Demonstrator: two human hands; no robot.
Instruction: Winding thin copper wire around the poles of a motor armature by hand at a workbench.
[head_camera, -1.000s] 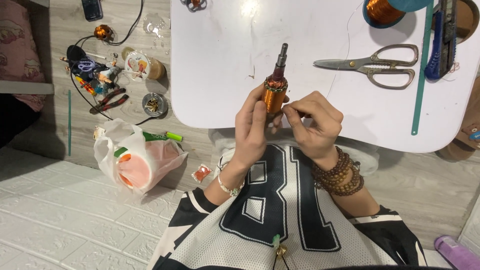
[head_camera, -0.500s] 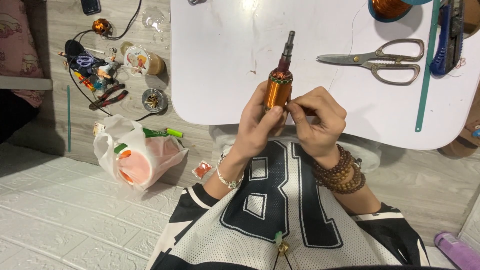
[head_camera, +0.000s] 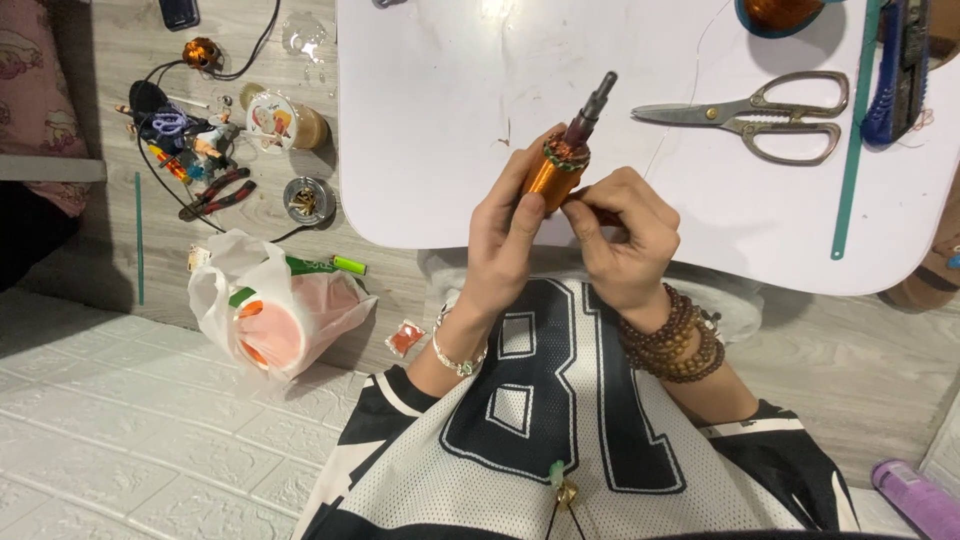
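The left hand (head_camera: 510, 225) is clamped around the copper-wound rotor (head_camera: 552, 172), held above the near edge of the white bench (head_camera: 420, 150) with its steel shaft (head_camera: 597, 100) pointing up and away. The right hand (head_camera: 622, 235) is closed in a pinch against the rotor's lower side; whether it holds a wire end cannot be determined (the fingertips hide the contact).

Risks, as judged:
- The thin winding wire may kink or snap if the pinch pulls sideways.
- The smooth coil may slip within the left-hand grip and fall off the bench edge to the floor (head_camera: 150, 440).
- The scissors (head_camera: 755, 112) lie well apart to the right; reaching for them means releasing the pinch and any tension it holds.
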